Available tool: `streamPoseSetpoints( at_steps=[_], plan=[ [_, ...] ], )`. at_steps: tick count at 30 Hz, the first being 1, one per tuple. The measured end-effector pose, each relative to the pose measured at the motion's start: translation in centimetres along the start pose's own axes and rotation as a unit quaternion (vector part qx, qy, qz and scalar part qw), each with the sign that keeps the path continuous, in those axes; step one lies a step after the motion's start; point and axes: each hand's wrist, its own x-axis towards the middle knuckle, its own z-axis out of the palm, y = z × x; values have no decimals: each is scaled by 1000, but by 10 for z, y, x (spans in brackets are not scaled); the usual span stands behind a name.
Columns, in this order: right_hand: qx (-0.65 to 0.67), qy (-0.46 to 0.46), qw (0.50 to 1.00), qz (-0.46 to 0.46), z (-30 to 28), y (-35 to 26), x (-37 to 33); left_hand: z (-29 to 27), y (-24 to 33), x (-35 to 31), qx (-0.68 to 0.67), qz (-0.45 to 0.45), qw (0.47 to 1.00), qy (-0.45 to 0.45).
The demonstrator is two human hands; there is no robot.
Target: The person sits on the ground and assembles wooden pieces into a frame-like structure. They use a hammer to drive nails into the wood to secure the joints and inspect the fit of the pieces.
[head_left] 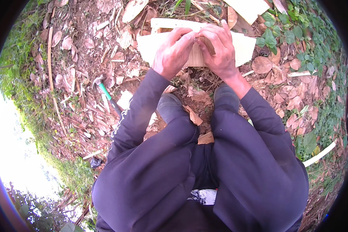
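Over a pale wooden board (243, 48) that lies on the ground ahead of my feet, both my hands come together. My left hand (174, 52) is closed, its fingertips pressed together near the board's middle. Fingertip to fingertip with it, my right hand (219, 49) is curled in a pinch. Whatever sits between the fingers is too small or hidden to name. Just behind the hands, a narrow pale wood strip (164, 24) lies along the board's far side, partly covered by the fingers.
A claw hammer (104, 91) with a green and black handle lies left of my left forearm. Another pale board (249, 8) is at the far right. Dry leaves and wood scraps cover the soil. Green plants (294, 33) grow on the right; a pale stick (320, 154) lies beside my right knee.
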Motion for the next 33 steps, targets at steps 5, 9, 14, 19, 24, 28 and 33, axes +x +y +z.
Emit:
streamPoseSetpoints(
  at_steps=[5,9,14,19,24,28,33],
  plan=[
    [-1,22,1000,-5,2,0,6,2,2,-3,-27,-16,999,10],
    [-15,18,1000,6,5,0,5,-1,5,-2,-28,-26,999,7],
    [-34,28,999,31,8,-5,3,-1,6,-3,-15,-36,999,-2],
    [-49,34,998,22,9,-3,1,-4,11,1,-23,-35,999,-30],
    [-44,31,998,20,12,-3,0,-8,-1,-7,-25,-64,998,-16],
    [-51,36,998,12,12,-2,-1,-36,-11,9,94,-10,984,-151],
    [-46,36,998,24,12,-5,1,-23,-16,-8,171,8,967,-191]
  ],
)
